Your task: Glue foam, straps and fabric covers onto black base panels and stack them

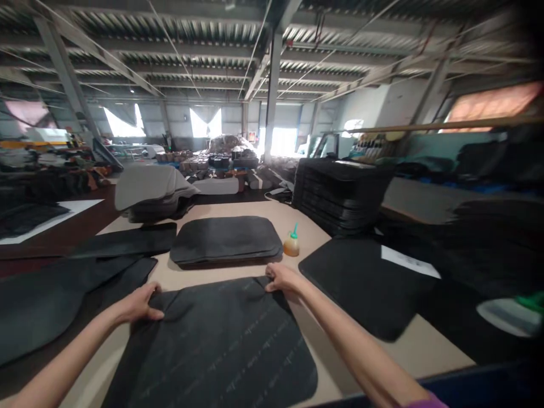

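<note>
Left hand [142,303], right hand [280,277] – both pinch a dark sheet [225,345].

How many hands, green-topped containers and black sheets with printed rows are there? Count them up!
Hands (left hand, right hand): 2
Green-topped containers (amber nozzle bottle, blurred whitish container far right): 2
Printed black sheet: 1
Total: 5

On the desk [204,276] before me lies a panel [229,345], my left hand [142,303] and right hand [280,277] at its far corners. Behind it sits a stack [227,241], a bottle [291,246] just to its right. Farther back, a left pile [148,190] and a right pile [340,192] stand either side.
</note>
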`<control>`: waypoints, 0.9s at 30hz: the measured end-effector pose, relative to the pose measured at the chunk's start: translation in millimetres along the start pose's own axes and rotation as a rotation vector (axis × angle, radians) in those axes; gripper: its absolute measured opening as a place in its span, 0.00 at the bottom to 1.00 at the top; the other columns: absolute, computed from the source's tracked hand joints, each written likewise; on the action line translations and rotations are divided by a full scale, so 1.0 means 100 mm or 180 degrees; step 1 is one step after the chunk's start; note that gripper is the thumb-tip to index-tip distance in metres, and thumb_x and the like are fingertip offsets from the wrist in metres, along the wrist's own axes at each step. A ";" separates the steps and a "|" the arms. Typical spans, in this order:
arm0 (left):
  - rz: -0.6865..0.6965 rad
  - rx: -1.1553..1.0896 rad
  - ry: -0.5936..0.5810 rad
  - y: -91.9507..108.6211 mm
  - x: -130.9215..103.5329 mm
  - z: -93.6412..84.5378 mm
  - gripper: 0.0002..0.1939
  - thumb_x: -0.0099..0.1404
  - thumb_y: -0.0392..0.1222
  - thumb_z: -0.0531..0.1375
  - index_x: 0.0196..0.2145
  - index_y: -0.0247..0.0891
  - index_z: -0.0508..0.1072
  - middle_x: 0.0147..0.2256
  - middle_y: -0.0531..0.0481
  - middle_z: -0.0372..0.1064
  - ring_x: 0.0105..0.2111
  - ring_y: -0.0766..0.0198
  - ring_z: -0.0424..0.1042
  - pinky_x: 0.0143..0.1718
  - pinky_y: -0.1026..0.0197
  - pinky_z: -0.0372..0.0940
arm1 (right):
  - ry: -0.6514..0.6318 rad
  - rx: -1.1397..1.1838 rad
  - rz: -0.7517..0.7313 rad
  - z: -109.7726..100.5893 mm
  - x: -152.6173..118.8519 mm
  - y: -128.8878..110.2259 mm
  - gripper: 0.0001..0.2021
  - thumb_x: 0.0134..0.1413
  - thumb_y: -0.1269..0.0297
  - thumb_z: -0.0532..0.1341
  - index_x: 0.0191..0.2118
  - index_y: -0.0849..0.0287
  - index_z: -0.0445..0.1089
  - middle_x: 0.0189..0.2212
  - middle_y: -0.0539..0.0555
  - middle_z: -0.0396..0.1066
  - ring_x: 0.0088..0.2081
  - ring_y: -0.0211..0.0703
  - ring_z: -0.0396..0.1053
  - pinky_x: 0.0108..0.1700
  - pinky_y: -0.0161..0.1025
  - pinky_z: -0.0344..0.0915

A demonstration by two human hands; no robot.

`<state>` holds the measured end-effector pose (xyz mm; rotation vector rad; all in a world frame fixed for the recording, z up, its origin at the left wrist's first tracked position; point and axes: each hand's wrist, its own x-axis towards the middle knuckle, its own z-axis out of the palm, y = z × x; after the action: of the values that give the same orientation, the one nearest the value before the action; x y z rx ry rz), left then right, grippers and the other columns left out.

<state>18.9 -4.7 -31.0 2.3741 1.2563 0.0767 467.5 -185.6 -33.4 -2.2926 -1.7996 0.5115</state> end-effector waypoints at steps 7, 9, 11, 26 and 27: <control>-0.0241 -0.0995 -0.0161 -0.01 0.00 -0.02 0.28 0.39 0.54 0.72 0.36 0.37 0.77 0.37 0.43 0.79 0.44 0.41 0.77 0.46 0.50 0.71 | -0.0359 0.0920 0.0091 -0.17 -0.04 -0.08 0.13 0.45 0.63 0.74 0.34 0.61 0.72 0.32 0.51 0.74 0.37 0.47 0.72 0.41 0.41 0.69; -0.0410 -0.1529 0.0144 -0.03 -0.21 0.04 0.31 0.42 0.59 0.72 0.40 0.36 0.77 0.40 0.42 0.80 0.46 0.42 0.78 0.49 0.50 0.72 | -0.0216 0.1387 0.0022 -0.11 -0.24 -0.08 0.12 0.50 0.60 0.70 0.38 0.59 0.72 0.36 0.53 0.76 0.40 0.49 0.74 0.42 0.40 0.70; -0.0746 -0.2244 0.0361 -0.04 -0.53 0.15 0.33 0.47 0.63 0.71 0.44 0.38 0.77 0.43 0.42 0.80 0.47 0.45 0.78 0.50 0.51 0.73 | -0.0113 0.1814 0.0012 0.00 -0.51 -0.06 0.15 0.61 0.54 0.60 0.46 0.59 0.71 0.42 0.56 0.77 0.42 0.49 0.75 0.41 0.41 0.71; -0.0901 -0.4164 0.0168 0.54 -1.33 -0.05 0.27 0.57 0.52 0.72 0.51 0.37 0.78 0.45 0.42 0.80 0.41 0.49 0.81 0.44 0.51 0.75 | 0.0164 0.4189 0.0592 -0.12 -1.54 -0.29 0.27 0.47 0.49 0.73 0.53 0.52 0.76 0.55 0.60 0.75 0.53 0.65 0.75 0.54 0.54 0.75; -0.0700 -0.4108 0.0206 0.58 -1.24 -0.16 0.26 0.58 0.51 0.72 0.51 0.35 0.78 0.45 0.41 0.80 0.41 0.50 0.81 0.44 0.52 0.75 | 0.0167 0.4184 0.0511 -0.23 -1.47 -0.25 0.28 0.47 0.50 0.73 0.55 0.51 0.76 0.55 0.61 0.74 0.52 0.65 0.75 0.54 0.55 0.75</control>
<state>-12.8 -125.7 26.7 1.1203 0.9844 0.6683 423.1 -319.7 19.8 -1.4284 -0.7418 1.1702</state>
